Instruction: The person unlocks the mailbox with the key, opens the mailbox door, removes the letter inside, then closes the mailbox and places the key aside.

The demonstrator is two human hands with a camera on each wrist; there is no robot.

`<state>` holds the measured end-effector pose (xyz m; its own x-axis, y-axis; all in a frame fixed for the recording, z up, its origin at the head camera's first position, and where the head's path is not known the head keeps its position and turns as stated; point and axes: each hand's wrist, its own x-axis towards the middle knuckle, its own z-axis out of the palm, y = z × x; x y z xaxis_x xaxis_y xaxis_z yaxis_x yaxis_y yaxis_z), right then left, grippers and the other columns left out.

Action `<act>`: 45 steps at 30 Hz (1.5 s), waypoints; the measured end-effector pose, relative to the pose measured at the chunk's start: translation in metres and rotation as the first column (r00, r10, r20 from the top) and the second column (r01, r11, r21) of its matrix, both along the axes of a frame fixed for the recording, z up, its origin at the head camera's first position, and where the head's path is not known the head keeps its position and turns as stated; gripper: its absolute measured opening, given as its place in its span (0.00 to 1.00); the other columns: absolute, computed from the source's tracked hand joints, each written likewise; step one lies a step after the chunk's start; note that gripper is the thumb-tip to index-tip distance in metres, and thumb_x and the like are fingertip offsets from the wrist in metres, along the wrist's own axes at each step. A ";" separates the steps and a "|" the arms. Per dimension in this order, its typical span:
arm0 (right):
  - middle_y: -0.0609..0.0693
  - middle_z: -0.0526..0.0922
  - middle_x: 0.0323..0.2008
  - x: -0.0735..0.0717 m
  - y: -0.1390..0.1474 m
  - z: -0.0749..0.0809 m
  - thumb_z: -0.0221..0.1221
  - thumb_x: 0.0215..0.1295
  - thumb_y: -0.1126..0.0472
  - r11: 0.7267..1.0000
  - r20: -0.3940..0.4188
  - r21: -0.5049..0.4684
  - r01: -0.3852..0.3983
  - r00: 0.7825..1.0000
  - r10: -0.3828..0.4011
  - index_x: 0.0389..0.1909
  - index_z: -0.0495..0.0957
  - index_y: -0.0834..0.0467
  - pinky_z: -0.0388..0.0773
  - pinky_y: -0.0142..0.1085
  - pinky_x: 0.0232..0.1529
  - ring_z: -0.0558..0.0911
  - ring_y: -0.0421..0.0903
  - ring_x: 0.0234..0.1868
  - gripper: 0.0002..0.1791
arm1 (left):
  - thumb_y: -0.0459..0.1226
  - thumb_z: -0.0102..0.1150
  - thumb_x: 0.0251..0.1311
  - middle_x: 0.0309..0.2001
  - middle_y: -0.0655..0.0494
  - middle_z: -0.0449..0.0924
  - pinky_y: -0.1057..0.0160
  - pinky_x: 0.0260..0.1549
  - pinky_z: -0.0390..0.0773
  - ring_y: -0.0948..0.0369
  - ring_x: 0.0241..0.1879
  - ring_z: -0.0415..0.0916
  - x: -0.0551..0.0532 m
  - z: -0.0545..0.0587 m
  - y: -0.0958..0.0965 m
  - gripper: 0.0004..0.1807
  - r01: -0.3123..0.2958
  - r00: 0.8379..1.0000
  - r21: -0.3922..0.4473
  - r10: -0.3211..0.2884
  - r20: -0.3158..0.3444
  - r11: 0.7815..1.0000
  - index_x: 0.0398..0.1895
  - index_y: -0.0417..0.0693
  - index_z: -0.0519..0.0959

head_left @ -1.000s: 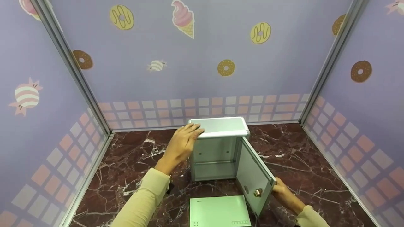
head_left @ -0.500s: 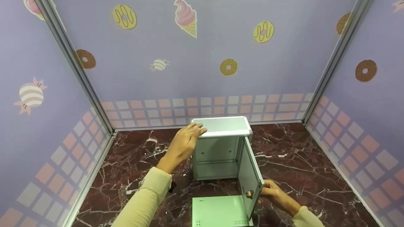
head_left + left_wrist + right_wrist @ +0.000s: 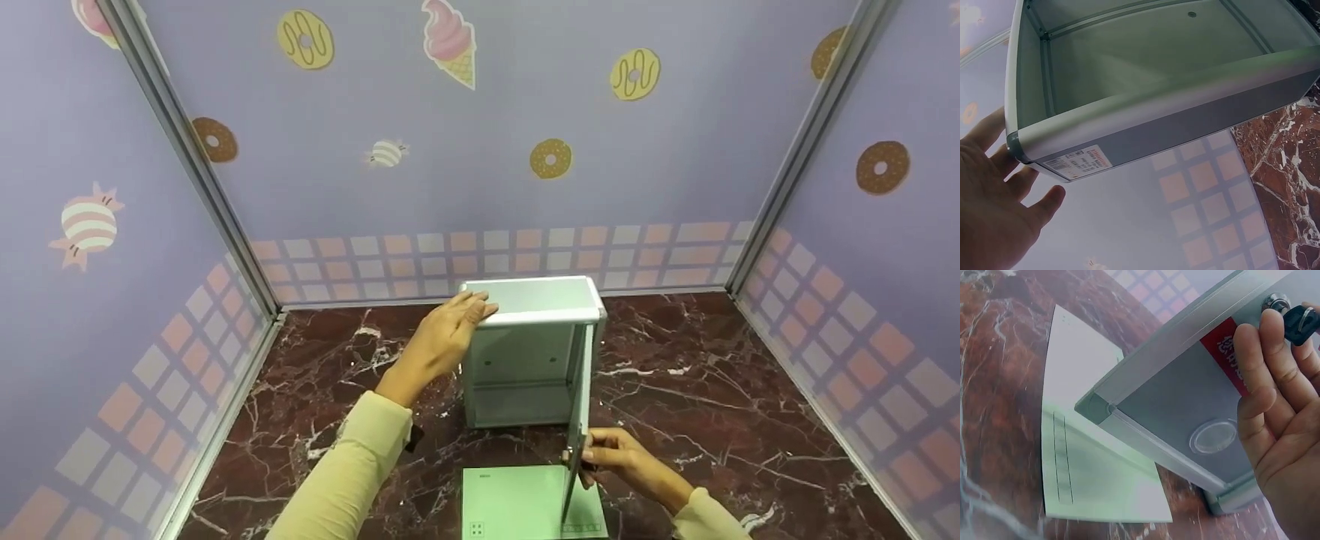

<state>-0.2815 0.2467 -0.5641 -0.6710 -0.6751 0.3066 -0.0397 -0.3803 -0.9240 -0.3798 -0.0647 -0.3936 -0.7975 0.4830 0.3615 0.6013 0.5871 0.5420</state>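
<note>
A silver-grey metal box (image 3: 536,298) stands upright with its front door (image 3: 581,382) partly swung out. My left hand (image 3: 439,341) rests on the box's top left edge; in the left wrist view its fingers (image 3: 1047,202) lie at the box corner beside a barcode label (image 3: 1075,160). At the door's outer face, my right hand (image 3: 630,461) pinches a black-headed key (image 3: 1300,325) that sits in the round lock (image 3: 1275,302). The thumb is mostly cut off at that view's edge. Inside the box, two small holes show in the back wall.
A pale green booklet or flat card (image 3: 517,495) lies on the dark red marbled table (image 3: 360,420), under the door's lower corner. A red label with white characters (image 3: 1224,349) is on the door's outside. Patterned lilac walls (image 3: 480,187) enclose the table on three sides.
The door has swung to the left, toward the box, with my right hand moving along with it. My left hand keeps its place on the box top. The view shifts slightly.
</note>
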 end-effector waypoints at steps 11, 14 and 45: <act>0.66 0.82 0.32 -0.007 -0.032 0.003 0.47 0.71 0.70 0.993 0.052 0.090 0.077 0.995 -0.082 0.36 0.72 0.69 0.81 0.35 0.32 0.84 0.52 0.35 0.07 | 0.58 0.19 0.76 0.71 0.58 0.62 0.51 0.70 0.46 0.57 0.73 0.50 0.002 0.004 -0.001 0.35 -0.003 0.998 -0.015 0.004 0.065 1.000 0.65 0.55 0.74; 0.68 0.82 0.32 -0.007 -0.039 0.005 0.50 0.71 0.68 0.986 0.065 0.128 0.110 0.991 -0.119 0.35 0.74 0.64 0.81 0.35 0.32 0.84 0.52 0.35 0.06 | 0.59 0.18 0.75 0.72 0.58 0.61 0.50 0.70 0.46 0.57 0.73 0.49 0.002 0.005 -0.001 0.36 -0.006 0.997 -0.023 0.007 0.074 1.000 0.66 0.55 0.74; 0.58 0.83 0.27 -0.023 -0.093 0.019 0.60 0.68 0.63 0.906 0.208 0.245 0.345 0.894 -0.397 0.33 0.75 0.63 0.81 0.35 0.29 0.85 0.48 0.28 0.07 | 0.62 0.15 0.73 0.72 0.58 0.60 0.49 0.70 0.47 0.58 0.73 0.48 0.004 0.006 -0.002 0.40 -0.016 0.995 -0.033 0.019 0.095 0.999 0.66 0.57 0.73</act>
<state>-0.3042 0.1538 -0.5446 -0.9205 -0.3905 -0.0148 0.0976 -0.1931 -0.9763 -0.3756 -0.0665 -0.3874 -0.8362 0.4785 0.2681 0.5371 0.6151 0.5772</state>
